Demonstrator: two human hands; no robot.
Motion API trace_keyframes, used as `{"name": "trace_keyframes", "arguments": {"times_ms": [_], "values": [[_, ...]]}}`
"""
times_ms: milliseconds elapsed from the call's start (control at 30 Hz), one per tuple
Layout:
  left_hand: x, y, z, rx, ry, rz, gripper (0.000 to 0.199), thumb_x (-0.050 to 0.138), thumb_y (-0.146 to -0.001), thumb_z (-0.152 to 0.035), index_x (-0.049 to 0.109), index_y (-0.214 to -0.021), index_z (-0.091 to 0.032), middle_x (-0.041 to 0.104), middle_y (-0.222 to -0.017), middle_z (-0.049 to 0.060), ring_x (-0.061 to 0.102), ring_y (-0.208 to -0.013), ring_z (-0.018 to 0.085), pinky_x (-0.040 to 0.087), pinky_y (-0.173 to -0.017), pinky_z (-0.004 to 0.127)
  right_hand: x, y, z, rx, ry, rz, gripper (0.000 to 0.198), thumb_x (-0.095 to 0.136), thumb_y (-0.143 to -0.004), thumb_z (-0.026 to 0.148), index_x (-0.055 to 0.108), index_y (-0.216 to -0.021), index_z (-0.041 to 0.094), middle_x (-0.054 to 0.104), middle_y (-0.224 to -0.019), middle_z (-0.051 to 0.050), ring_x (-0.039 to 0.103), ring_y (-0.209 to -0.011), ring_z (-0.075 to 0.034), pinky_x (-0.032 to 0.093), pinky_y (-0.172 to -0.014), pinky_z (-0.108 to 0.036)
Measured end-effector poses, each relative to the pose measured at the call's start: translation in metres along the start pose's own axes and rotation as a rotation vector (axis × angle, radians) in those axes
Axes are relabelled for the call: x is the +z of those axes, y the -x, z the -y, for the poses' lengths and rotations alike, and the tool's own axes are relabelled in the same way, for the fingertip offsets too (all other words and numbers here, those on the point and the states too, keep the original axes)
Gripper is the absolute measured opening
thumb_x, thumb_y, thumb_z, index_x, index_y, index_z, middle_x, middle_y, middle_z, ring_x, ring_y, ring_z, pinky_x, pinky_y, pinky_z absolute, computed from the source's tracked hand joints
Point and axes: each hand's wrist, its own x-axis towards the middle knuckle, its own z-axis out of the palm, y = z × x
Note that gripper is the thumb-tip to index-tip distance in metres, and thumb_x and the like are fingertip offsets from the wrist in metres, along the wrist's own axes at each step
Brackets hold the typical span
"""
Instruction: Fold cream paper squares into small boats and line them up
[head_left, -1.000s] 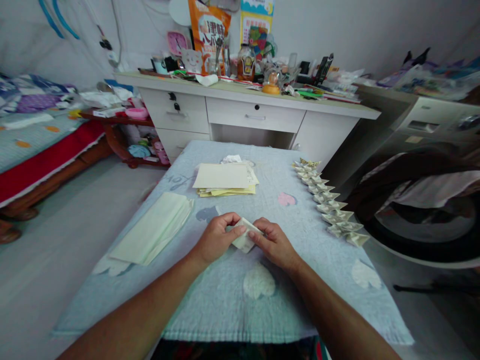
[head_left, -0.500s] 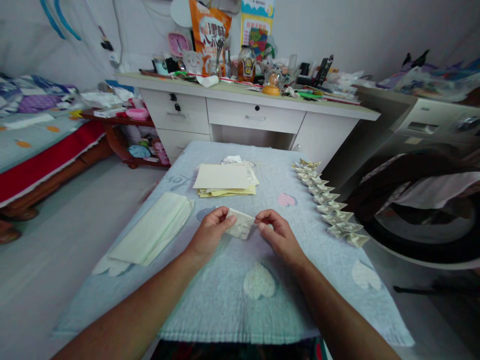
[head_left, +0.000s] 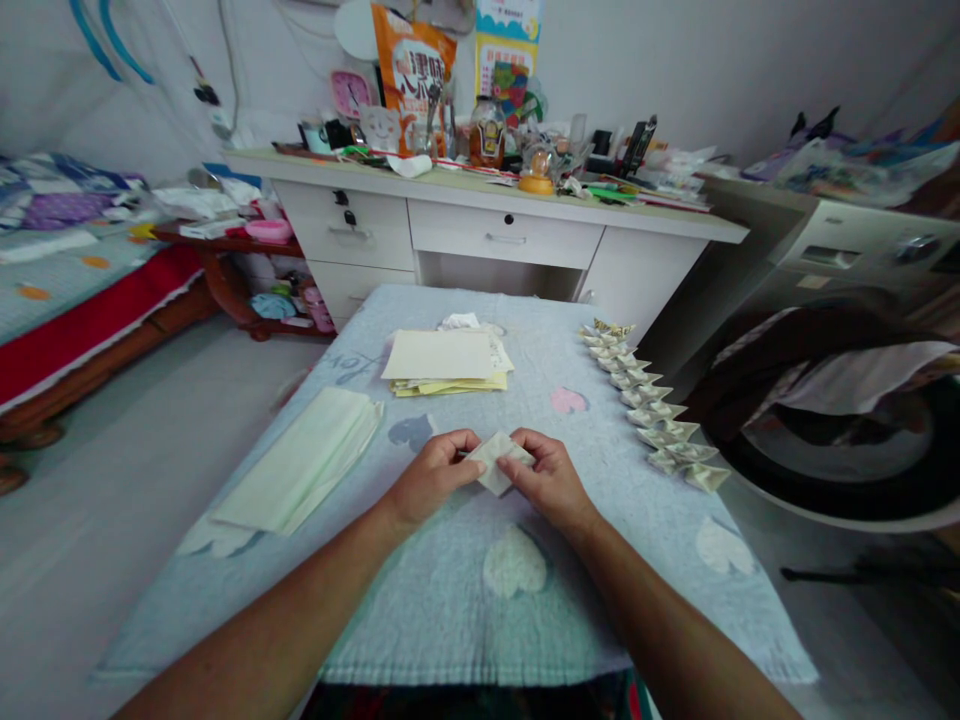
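Between my two hands is a small folded paper (head_left: pixel 495 463), pale and turned so that one corner points toward me. My left hand (head_left: pixel 435 475) pinches its left corner, thumb on top. On the opposite side my right hand (head_left: pixel 553 478) grips it, with the thumb pressed on its upper face. Fingers beneath the paper are hidden. Farther back lies a stack of cream and yellow paper sheets (head_left: pixel 439 356). Long folded pale-green paper (head_left: pixel 300 460) rests to the left. Along the right edge runs a row of folded paper boats (head_left: pixel 651 414).
A light-blue cloth (head_left: pixel 420 620) with heart shapes covers the table. Behind it stands a white desk (head_left: pixel 465 230) crowded with jars, a pink clock (head_left: pixel 350 93) and an orange bag (head_left: pixel 414 75). A washing machine (head_left: pixel 847 250) is at the right, a bed (head_left: pixel 82 300) at the left.
The folded paper has turned from flat-edged to corner-down. My right hand has moved left and now grips the paper with its thumb over it. The whole view has shifted slightly.
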Motion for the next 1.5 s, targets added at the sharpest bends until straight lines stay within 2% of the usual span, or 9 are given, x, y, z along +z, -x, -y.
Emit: {"name": "trace_keyframes", "arguments": {"times_ms": [133,200,333,500,667,833,1133,1367,1500], "values": [[0.000,0.000,0.000,0.063,-0.038,-0.037,0.022,0.065,-0.074,-0.033,0.063,-0.086,-0.015,0.062,-0.083,0.002,0.056,-0.079,0.015,0.043,-0.073,0.026,0.003,-0.002,-0.001,-0.013,-0.160,-0.080,0.049,0.073,-0.068,0.042,0.047,-0.105,0.025,0.056,-0.082,0.001,0.054,-0.067,-0.013,0.045,-0.058,-0.023],[0.001,0.000,0.001,0.065,-0.027,-0.096,0.022,0.065,-0.076,-0.033,0.064,-0.089,-0.015,0.062,-0.080,0.001,0.054,-0.072,0.012,0.041,-0.068,0.024,0.004,-0.003,-0.004,-0.029,-0.197,-0.095,0.059,0.077,-0.065,0.041,0.042,-0.111,0.027,0.056,-0.088,0.000,0.056,-0.074,-0.014,0.046,-0.064,-0.025],[0.005,-0.001,0.004,-0.006,0.028,-0.127,0.020,0.066,-0.076,-0.031,0.062,-0.087,-0.015,0.053,-0.062,-0.005,0.041,-0.051,0.007,0.032,-0.051,0.020,0.002,-0.002,-0.007,-0.083,-0.071,-0.051,0.027,0.069,-0.075,0.037,0.051,-0.087,0.021,0.052,-0.074,0.002,0.050,-0.068,-0.012,0.041,-0.065,-0.024],[0.008,-0.001,0.005,0.001,0.020,-0.151,0.017,0.066,-0.074,-0.025,0.058,-0.086,-0.016,0.055,-0.061,-0.004,0.050,-0.056,0.009,0.041,-0.058,0.023,-0.001,0.001,0.000,-0.308,0.277,-0.092,0.008,0.058,-0.081,0.019,0.054,-0.074,0.020,0.051,-0.074,0.000,0.049,-0.072,-0.014,0.038,-0.070,-0.027],[0.005,0.001,0.003,0.224,-0.294,-0.214,0.025,0.064,-0.072,-0.015,0.059,-0.096,-0.020,0.057,-0.099,0.003,0.060,-0.083,0.014,0.047,-0.071,0.025,-0.004,0.001,-0.005,-0.458,0.623,-0.057,0.014,0.058,-0.075,0.009,0.058,-0.082,0.021,0.054,-0.082,-0.003,0.047,-0.084,-0.019,0.036,-0.076,-0.032],[0.001,0.003,0.002,0.388,-0.661,-0.167,0.018,0.055,-0.074,-0.005,0.061,-0.081,-0.020,0.054,-0.098,0.003,0.054,-0.099,0.016,0.043,-0.091,0.029,-0.005,0.000,-0.013,-0.458,0.865,-0.035,0.016,0.057,-0.076,0.008,0.060,-0.086,0.020,0.054,-0.086,-0.005,0.044,-0.086,-0.020,0.033,-0.077,-0.033],[-0.008,0.004,0.008,0.309,-0.928,-0.004,0.025,0.051,-0.067,0.000,0.060,-0.079,-0.020,0.053,-0.102,0.003,0.053,-0.100,0.017,0.043,-0.090,0.030,-0.006,0.001,-0.010,-0.299,0.989,0.219,0.020,0.058,-0.072,0.007,0.063,-0.087,0.019,0.057,-0.088,-0.003,0.045,-0.088,-0.019,0.031,-0.079,-0.031],[-0.007,0.009,-0.001,0.386,-1.062,0.039,0.023,0.068,-0.069,-0.016,0.059,-0.090,-0.021,0.057,-0.098,0.003,0.051,-0.097,0.021,0.041,-0.088,0.034,-0.008,0.002,-0.009,-0.284,0.977,0.243,0.020,0.059,-0.073,0.009,0.065,-0.089,0.019,0.058,-0.089,-0.003,0.046,-0.088,-0.018,0.030,-0.080,-0.031],[-0.001,0.010,0.002,0.394,-1.053,0.092,0.006,0.059,-0.081,-0.018,0.058,-0.086,-0.019,0.060,-0.091,0.003,0.054,-0.089,0.017,0.042,-0.079,0.029,-0.008,0.001,-0.009,-0.277,0.956,0.246,0.020,0.058,-0.074,0.009,0.063,-0.089,0.020,0.058,-0.088,-0.002,0.046,-0.088,-0.019,0.031,-0.080,-0.031]]}}
